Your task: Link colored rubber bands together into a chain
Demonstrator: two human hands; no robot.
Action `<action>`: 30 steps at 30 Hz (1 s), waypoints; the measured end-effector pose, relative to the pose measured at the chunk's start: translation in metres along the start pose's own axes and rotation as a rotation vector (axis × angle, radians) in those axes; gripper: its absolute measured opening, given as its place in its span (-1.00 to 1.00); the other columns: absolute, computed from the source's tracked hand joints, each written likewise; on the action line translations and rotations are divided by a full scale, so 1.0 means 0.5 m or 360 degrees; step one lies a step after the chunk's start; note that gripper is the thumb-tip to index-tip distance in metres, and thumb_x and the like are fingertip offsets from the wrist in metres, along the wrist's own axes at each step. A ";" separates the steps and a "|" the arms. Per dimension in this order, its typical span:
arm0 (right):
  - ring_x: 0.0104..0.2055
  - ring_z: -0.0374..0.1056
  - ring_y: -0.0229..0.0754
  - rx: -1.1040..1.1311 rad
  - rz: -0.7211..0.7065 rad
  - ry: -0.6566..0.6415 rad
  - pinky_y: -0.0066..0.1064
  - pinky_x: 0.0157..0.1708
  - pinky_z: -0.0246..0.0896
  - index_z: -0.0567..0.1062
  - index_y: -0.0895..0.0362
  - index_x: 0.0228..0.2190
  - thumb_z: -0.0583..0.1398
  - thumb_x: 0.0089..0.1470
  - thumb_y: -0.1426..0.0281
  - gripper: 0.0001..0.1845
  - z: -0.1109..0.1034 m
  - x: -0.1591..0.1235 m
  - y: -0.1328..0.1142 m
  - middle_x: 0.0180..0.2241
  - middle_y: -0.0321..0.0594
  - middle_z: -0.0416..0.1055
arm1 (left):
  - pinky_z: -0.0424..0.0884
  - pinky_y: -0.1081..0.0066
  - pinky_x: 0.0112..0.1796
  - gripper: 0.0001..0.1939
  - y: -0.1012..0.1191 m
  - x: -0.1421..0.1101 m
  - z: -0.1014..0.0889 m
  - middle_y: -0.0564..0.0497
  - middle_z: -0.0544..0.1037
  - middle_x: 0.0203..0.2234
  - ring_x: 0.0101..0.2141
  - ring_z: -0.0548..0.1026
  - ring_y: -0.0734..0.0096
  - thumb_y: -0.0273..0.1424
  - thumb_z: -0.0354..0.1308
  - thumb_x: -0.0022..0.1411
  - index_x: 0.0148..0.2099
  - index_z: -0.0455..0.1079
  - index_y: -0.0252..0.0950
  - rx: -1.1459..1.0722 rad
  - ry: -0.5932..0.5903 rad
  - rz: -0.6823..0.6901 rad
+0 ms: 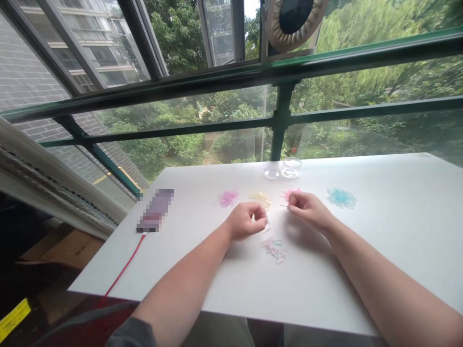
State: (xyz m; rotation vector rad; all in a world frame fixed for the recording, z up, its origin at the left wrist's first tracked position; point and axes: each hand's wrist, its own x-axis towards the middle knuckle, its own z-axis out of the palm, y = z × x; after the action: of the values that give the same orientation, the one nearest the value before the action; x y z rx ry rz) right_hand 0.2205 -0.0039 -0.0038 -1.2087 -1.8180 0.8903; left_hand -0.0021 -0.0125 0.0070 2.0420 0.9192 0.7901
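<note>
Small thin rubber bands lie in loose piles on a white table [224, 284]. Across it run a purple pile [228, 198], a pale yellow pile [261, 197], a pink pile [290, 193] and a blue pile [341, 197]. Nearer me is a mixed-colour pile [275, 249]. My left hand [248, 221] is closed in a pinch just below the yellow pile; what its fingertips hold is too small to tell. At the pink pile, partly covering it, my right hand [309, 208] pinches with a thin pale rubber band [283, 206] showing at its fingertips.
Clear round containers [290, 168] and a clear lid [271, 173] stand at the table's far edge. A blurred-out phone [155, 210] with a red cable [125, 270] lies at the left. A green railing [231, 77] and windows rise behind; cardboard boxes [72, 248] sit below left.
</note>
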 end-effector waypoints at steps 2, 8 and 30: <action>-0.59 0.03 -0.36 0.0035 -0.0039 -0.0134 -0.48 -0.58 -0.08 0.18 0.12 -0.63 0.10 -0.14 0.46 -0.85 0.009 -0.005 -0.006 -0.64 -0.40 0.11 | 0.25 0.54 -0.44 -0.85 -0.003 0.000 0.006 0.04 0.48 -0.44 -0.47 0.37 0.57 -0.36 0.16 0.03 -0.33 0.39 -0.34 0.0040 -0.0001 -0.0019; -0.55 0.05 -0.34 -0.0131 -0.0108 -0.0369 -0.48 -0.55 -0.05 0.19 0.13 -0.61 0.09 -0.13 0.48 -0.86 0.044 -0.028 -0.046 -0.62 -0.38 0.14 | 0.30 0.52 -0.40 -0.82 -0.002 0.003 0.016 0.01 0.52 -0.43 -0.45 0.40 0.53 -0.31 0.14 0.08 -0.33 0.43 -0.33 0.0092 -0.0086 -0.0034; -0.57 -0.03 -0.34 -0.0200 -0.0169 -0.0192 -0.45 -0.56 -0.12 0.10 0.10 -0.63 0.07 -0.18 0.49 -0.82 0.048 -0.028 -0.052 -0.66 -0.41 0.02 | 0.27 0.53 -0.40 -0.83 -0.001 0.007 0.010 0.01 0.51 -0.43 -0.45 0.37 0.56 -0.34 0.11 0.12 -0.31 0.43 -0.34 0.0029 -0.0124 -0.0065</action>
State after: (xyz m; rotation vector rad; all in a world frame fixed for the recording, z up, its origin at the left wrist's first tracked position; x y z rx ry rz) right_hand 0.1927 -0.0282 0.0044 -1.1437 -2.0412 0.8145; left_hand 0.0035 -0.0117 0.0049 2.0483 0.9246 0.6779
